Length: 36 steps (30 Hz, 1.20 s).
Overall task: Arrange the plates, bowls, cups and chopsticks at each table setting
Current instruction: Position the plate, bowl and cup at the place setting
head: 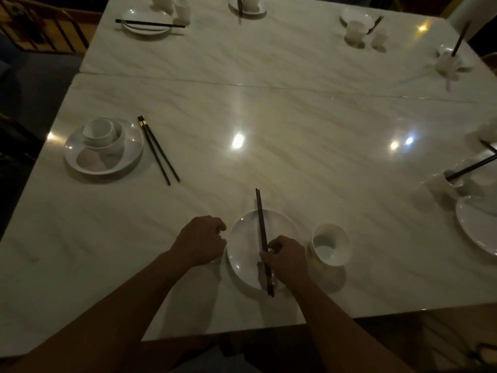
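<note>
1. The right hand (287, 258) is closed around a pair of dark chopsticks (262, 232), pinching them near their lower third; the sticks lie together across the near plate (242, 238), tips pointing away from the person and butt ends past the plate's near rim.
2. The left hand (201, 239) sits curled at the plate's left rim, fingers bent inward and touching or nearly touching the edge; whether it actually grips the rim cannot be told.
3. Just to the right of the plate, beside the right wrist, stands a white cup (330, 244), upright and apart from the plate.
4. The marble table (295, 162) is bare and glossy through its middle, with lamp reflections on it; a seam divides it from a second slab farther back.
5. To the left, well apart, a second plate (80, 157) carries a bowl (114, 142) with a small cup (98, 129) nested in it, set toward the plate's far side. Another chopstick pair (158, 150) lies on the table just right of that plate.
6. At the right edge, a cup with chopsticks standing in it (443, 181) sits above a partly cut-off plate (478, 227).
7. Along the far side are more settings: a plate with chopsticks laid across it (146, 21), a plate and bowl at top centre (248, 5), and a cup and bowl group (357, 28) toward the right, all dim and blurred.
8. A wooden chair back (40, 28) shows at the upper left.
</note>
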Tool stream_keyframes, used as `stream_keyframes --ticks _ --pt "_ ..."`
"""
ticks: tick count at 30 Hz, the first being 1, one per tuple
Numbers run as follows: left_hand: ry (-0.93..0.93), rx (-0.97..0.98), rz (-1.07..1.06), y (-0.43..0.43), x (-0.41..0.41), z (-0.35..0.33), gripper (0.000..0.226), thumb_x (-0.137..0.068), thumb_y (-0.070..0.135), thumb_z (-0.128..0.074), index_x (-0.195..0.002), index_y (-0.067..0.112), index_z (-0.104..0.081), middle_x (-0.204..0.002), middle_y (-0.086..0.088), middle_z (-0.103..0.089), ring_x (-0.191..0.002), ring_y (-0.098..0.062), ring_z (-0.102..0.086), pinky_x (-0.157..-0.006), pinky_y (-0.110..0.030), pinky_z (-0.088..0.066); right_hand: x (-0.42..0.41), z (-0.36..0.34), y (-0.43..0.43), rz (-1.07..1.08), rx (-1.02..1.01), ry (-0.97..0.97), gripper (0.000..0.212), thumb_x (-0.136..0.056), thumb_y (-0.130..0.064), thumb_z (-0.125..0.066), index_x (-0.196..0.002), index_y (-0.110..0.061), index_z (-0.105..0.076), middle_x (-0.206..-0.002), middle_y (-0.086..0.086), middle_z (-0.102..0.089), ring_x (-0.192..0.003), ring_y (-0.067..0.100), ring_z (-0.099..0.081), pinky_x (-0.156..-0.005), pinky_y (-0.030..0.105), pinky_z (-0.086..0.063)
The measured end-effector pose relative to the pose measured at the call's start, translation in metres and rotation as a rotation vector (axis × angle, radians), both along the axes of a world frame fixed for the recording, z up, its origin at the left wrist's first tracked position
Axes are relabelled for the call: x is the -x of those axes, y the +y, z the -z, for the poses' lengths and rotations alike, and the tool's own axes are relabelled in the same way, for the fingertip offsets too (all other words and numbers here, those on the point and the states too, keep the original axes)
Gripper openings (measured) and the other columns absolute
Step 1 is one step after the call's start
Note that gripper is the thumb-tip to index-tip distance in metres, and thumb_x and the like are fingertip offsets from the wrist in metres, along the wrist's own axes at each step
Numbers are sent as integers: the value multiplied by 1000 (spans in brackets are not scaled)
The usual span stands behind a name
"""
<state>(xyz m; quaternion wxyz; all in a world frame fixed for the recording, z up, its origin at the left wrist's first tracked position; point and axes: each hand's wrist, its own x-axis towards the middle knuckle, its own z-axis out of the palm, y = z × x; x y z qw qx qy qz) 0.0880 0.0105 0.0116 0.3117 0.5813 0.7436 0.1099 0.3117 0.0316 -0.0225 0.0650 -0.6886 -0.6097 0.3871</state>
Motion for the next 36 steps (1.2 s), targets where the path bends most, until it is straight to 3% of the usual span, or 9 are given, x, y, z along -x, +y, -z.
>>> stream_keyframes --ticks 15,21,27,33,36 --pt "22 66 21 5 -1 3 41 -77 38 -69 -114 21 -68 -113 2 -68 -101 -14 -63 -89 -28 -51 1 1 -1 18 -11 -34 32 -80 -26 -79 -107 -14 -67 -92 -2 -67 -75 5 -62 -60 8 -42" --pt "25 64 23 6 -1 6 41 -79 39 -68 -115 21 -67 -114 2 -68 -103 -15 -62 -90 -29 -51 0 1 -3 1 -24 -35 31 -81 -28 -79 -106 -15 -67 -95 -1 -68 -81 9 -66 -77 24 -57" --pt "22 48 18 8 0 8 41 -81 43 -66 -116 21 -66 -113 1 -68 -102 -15 -62 -90 -30 -51 -1 3 -2 -8 -10 -35 31 -82 -28 -78 -108 -15 -67 -97 -1 -69 -84 10 -66 -83 27 -58" --pt "4 -15 64 14 0 9 41 -81 44 -66 -112 18 -67 -104 -1 -70 -96 -17 -63 -86 -31 -51 -4 -3 1 5 8 -13 35 -83 -33 -77 -110 -16 -64 -87 -4 -67 -71 5 -65 -67 17 -54" --pt "-6 -65 67 24 -8 6 40 -78 45 -65 -108 19 -68 -100 0 -70 -95 -18 -64 -84 -32 -52 -13 -12 6 -21 -39 -21 33 -83 -37 -75 -108 -17 -65 -79 -10 -62 -66 -1 -58 -57 6 -40"
